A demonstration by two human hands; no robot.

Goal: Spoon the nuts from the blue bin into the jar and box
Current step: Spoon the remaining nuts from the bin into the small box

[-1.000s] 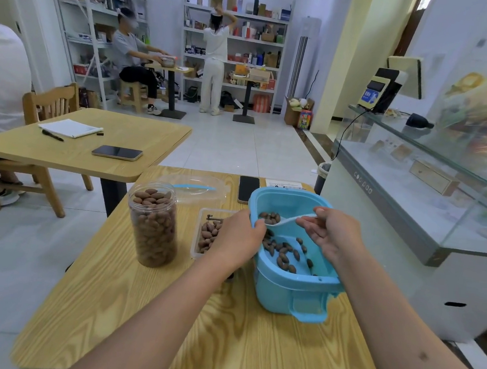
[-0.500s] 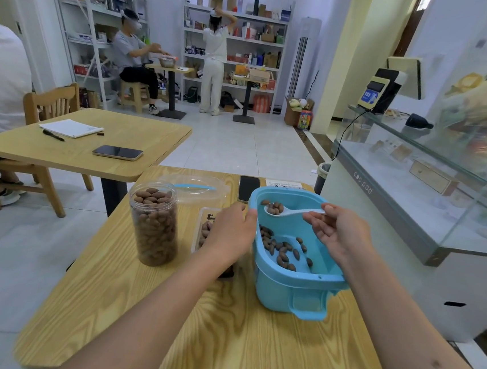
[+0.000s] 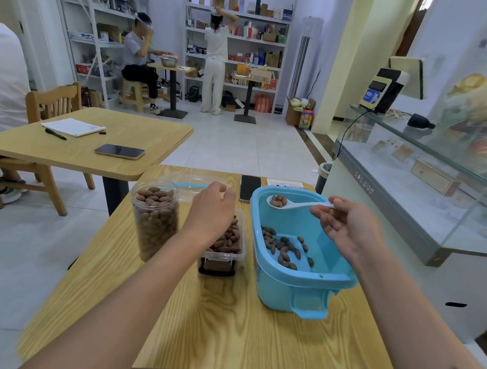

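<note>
— What's going on at that near table (image 3: 222, 331)?

— Someone is sitting at it with a blue bin (image 3: 294, 290) on their right side. The right hand (image 3: 348, 227) is pinching the handle end of a white spoon (image 3: 300, 204) between thumb and fingers, the other fingers loosely curled. The bowl of the spoon is carrying a few nuts and is hanging level over the far left corner of the bin, above its rim.

— And the other hand?

— The left hand (image 3: 213, 211) is hovering over the clear box (image 3: 225, 248), fingers curled downward. I can't tell whether it's gripping the box's far edge or holding nothing; the back of the hand is hiding the fingertips.

— Where are the nuts going?

— The box is sitting just left of the bin, nearly touching it, and it's showing a heap of nuts up near its rim. Left of that, a clear jar (image 3: 154, 220) is standing upright, lid off, packed with nuts to the top. A scatter of loose nuts (image 3: 283, 249) is lying on the bin's floor.

— Anything else on the table?

— A clear lid (image 3: 190, 185) with a blue strip is lying behind the jar and box, a dark phone (image 3: 249, 188) is lying flat beyond the bin, and a white card (image 3: 287, 184) is sitting at the far edge.
</note>
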